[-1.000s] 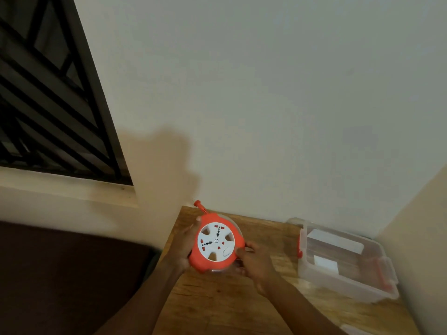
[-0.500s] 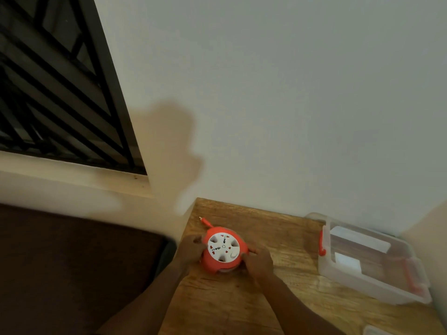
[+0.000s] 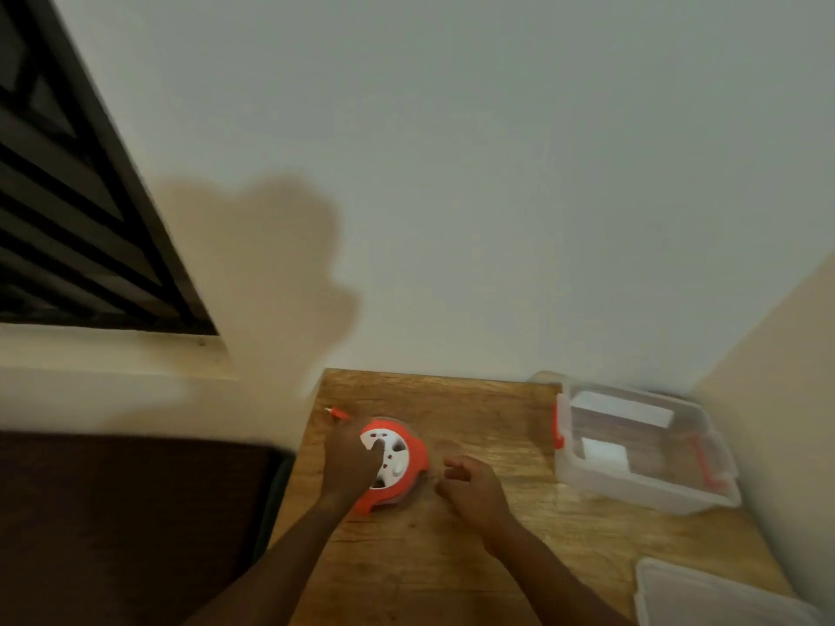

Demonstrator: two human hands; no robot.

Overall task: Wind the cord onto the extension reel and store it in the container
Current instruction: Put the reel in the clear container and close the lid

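Left hand [image 3: 350,463] pressing on reel [image 3: 397,467], right hand [image 3: 470,487] apart

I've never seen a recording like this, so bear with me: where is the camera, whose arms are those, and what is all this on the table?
There is no machine here. The camera sits on a person's head and looks down at their own bare hands. The left hand rests on an orange and white extension reel standing on the wooden table. The right hand hovers beside it, loosely curled, holding nothing. To the right stands an open clear container with orange clips; what seems to be its lid lies nearer the person.
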